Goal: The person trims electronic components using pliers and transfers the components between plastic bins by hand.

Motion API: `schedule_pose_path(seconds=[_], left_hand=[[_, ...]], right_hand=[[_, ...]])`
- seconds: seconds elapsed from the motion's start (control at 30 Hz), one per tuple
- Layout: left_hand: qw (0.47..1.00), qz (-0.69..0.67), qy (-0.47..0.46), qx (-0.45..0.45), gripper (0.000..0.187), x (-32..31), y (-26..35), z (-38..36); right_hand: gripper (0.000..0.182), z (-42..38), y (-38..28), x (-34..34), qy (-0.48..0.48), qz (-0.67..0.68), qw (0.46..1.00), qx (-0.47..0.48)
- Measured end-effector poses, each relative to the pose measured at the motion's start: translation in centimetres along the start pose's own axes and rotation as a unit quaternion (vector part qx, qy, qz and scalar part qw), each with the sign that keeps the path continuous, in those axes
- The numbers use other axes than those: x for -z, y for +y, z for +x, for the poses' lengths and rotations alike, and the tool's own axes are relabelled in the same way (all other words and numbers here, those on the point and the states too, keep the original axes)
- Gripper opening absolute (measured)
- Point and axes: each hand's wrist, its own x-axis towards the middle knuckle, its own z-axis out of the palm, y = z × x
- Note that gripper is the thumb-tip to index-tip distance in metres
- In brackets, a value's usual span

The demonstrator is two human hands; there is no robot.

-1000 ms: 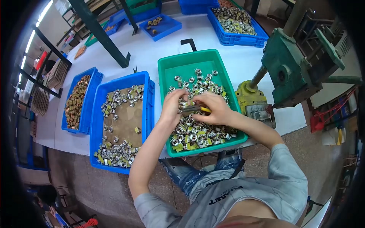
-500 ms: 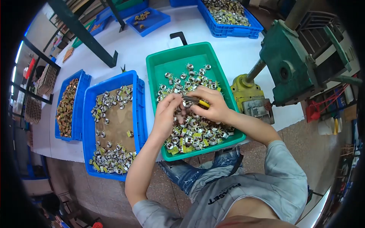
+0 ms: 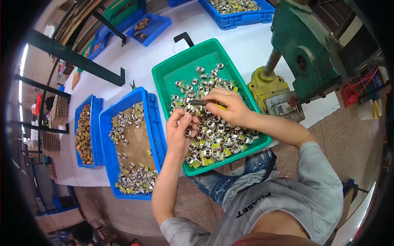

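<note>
My left hand [image 3: 179,130] is closed around a small wire-wound coil [image 3: 189,109], its fingertips gripping it over the green tray [image 3: 159,82]. In my right hand [image 3: 230,107] I grip pliers [image 3: 199,102] with yellow handles, their dark jaws pointing left. The jaws lie against the top of the coil or just above it; whether they clasp a wire is too small to tell. Beneath both hands, the tray carries a heap of similar coils [image 3: 215,145], many with yellow-green tabs and bare wire ends.
To the left stands a blue tray [image 3: 107,153] with coils at both ends, then a narrower blue tray [image 3: 97,131] of copper-coloured coils. A green machine press [image 3: 301,53] with a yellow base [image 3: 266,88] rises at right. Another blue tray [image 3: 242,18] of coils sits behind.
The pliers have swung from pointing at my left fingertips to lying level above them, and a coil now shows in my left fingers. My left hand sits lower. The whole view has shifted slightly.
</note>
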Motion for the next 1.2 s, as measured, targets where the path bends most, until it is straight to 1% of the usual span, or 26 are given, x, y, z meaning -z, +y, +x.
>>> schedule_pose_path(seconds=[0.13, 0.17, 0.3, 0.5, 0.63, 0.67, 0.8, 1.0, 1.13, 1.17, 1.2], left_hand=[[0.995, 0.048, 0.042, -0.072, 0.01, -0.72, 0.27, -0.3], [0.995, 0.05, 0.04, -0.071, 0.01, -0.83, 0.23, -0.31], [0.983, 0.106, 0.078, -0.131, 0.009, -0.91, 0.01, -0.27], [0.976, 0.15, 0.062, -0.143, 0.013, -0.21, -0.38, -0.22], [0.963, 0.235, 0.049, -0.125, 0.012, -0.45, -0.03, -0.55], [0.963, 0.235, 0.05, -0.124, 0.012, -0.45, -0.07, -0.57], [0.963, 0.233, -0.005, -0.133, 0.013, -0.47, 0.0, -0.36], [0.949, 0.288, -0.007, -0.129, 0.016, -0.01, 0.26, -0.43], [0.945, 0.296, 0.012, -0.14, 0.018, -0.39, 0.08, -0.57], [0.945, 0.295, 0.012, -0.14, 0.018, -0.42, 0.06, -0.57], [0.946, 0.29, 0.012, -0.143, 0.018, -0.44, 0.02, -0.63]], right_hand=[[0.016, -0.13, 0.2, -0.1, -0.015, -0.027, 0.999, -0.019], [0.016, -0.18, 0.19, -0.07, -0.012, -0.026, 0.999, -0.02], [0.017, -0.19, 0.08, -0.07, -0.029, -0.006, 0.999, -0.039], [0.018, -0.51, 0.06, -0.68, -0.029, 0.015, 0.998, -0.056], [0.017, -0.34, 0.26, -0.54, -0.04, -0.024, 0.999, -0.007], [0.017, -0.37, 0.28, -0.52, -0.04, -0.024, 0.999, -0.008], [0.016, -0.36, 0.34, -0.41, -0.052, -0.022, 0.998, -0.021], [0.015, -0.39, 0.3, -0.27, -0.055, -0.03, 0.998, -0.003], [0.015, -0.37, 0.59, -0.29, -0.005, -0.107, 0.99, 0.095], [0.015, -0.31, 0.46, -0.27, -0.005, -0.107, 0.99, 0.095], [0.015, -0.2, 0.2, -0.27, 0.006, -0.147, 0.983, 0.112]])
